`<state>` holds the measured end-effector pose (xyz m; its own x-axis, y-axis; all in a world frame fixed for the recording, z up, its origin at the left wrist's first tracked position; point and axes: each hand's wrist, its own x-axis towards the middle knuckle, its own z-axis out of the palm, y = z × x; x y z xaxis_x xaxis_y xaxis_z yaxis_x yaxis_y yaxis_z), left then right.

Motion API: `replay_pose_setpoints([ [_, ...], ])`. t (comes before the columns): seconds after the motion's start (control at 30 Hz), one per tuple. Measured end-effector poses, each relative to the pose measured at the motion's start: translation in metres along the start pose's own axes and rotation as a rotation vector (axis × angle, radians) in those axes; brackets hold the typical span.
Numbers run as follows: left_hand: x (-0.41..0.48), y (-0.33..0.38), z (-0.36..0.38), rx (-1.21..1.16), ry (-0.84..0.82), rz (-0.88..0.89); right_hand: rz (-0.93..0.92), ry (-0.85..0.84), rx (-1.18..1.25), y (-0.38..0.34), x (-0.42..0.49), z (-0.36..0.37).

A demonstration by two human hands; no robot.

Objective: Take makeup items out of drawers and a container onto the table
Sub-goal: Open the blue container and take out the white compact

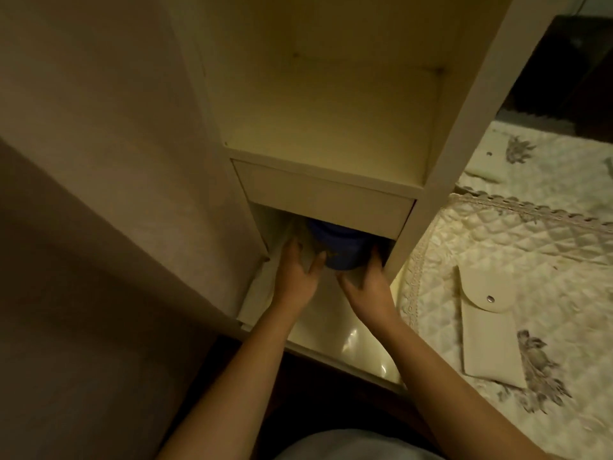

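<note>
Dim light, view down into a cream shelf unit [331, 121]. Upper compartment bare; a closed drawer front [323, 197] sits below it.

Task's thing: a blue container [341, 249], rounded, in the low compartment directly under the drawer. Its upper part is hidden by the drawer front; only the lower body shows. Contents not visible.

Hands: left hand [295, 277] is spread, fingers apart, thumb lying against the container's left side; the other fingers rest on pale material beside it, possibly a liner or cloth. Right hand [368, 280] is cupped against the container's right side, fingertips out of sight behind it. Neither hand is closed round it; together they bracket it from both sides. Whether it is lifted or resting on the shelf floor, cannot tell.

Handling, judged: looks like rigid plastic, smooth, likely slippery; weight depends on unseen contents. Two-sided hold low on the body seems sound, since clearance under the drawer is tight.

Orientation: appears upright, long axis roughly vertical; the mouth or lid is hidden.

To the right, a cream snap pouch [487, 330] lies on a quilted cover [517, 247].
</note>
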<state>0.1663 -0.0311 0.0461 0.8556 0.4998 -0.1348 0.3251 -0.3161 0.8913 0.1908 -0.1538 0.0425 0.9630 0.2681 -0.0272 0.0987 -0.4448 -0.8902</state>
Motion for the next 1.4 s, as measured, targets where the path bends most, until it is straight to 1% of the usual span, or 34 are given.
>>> replay_pose_setpoints([
  [0.1,0.02,0.002,-0.003,-0.126,-0.118,0.02,0.044,0.102,0.075,-0.011,0.008,0.007],
  [0.17,0.034,0.004,-0.005,-0.153,-0.162,0.038,0.093,0.139,0.108,-0.015,0.016,0.009],
  [0.3,0.049,0.006,-0.007,-0.199,-0.211,0.022,0.181,0.142,0.131,-0.016,0.02,0.01],
  [0.4,0.048,-0.001,-0.009,-0.244,-0.239,0.023,0.161,0.145,0.115,-0.018,0.016,0.012],
  [0.6,0.038,-0.008,-0.02,-0.308,-0.239,0.045,0.164,0.169,0.223,-0.026,0.003,0.024],
  [0.77,0.015,-0.014,-0.034,-0.291,-0.247,0.032,0.17,0.144,0.314,-0.027,-0.018,0.028],
  [0.97,-0.022,-0.022,-0.047,-0.293,-0.304,0.063,0.218,0.158,0.342,-0.029,-0.057,0.028],
  [1.2,-0.053,-0.035,-0.062,-0.337,-0.381,0.001,0.223,0.237,0.334,-0.028,-0.097,0.03],
  [1.33,-0.044,-0.037,-0.073,-0.252,-0.444,-0.049,0.264,0.24,0.347,-0.023,-0.106,0.024],
  [1.4,-0.037,-0.03,-0.076,-0.135,-0.391,-0.011,0.268,0.227,0.3,-0.023,-0.106,0.022],
])
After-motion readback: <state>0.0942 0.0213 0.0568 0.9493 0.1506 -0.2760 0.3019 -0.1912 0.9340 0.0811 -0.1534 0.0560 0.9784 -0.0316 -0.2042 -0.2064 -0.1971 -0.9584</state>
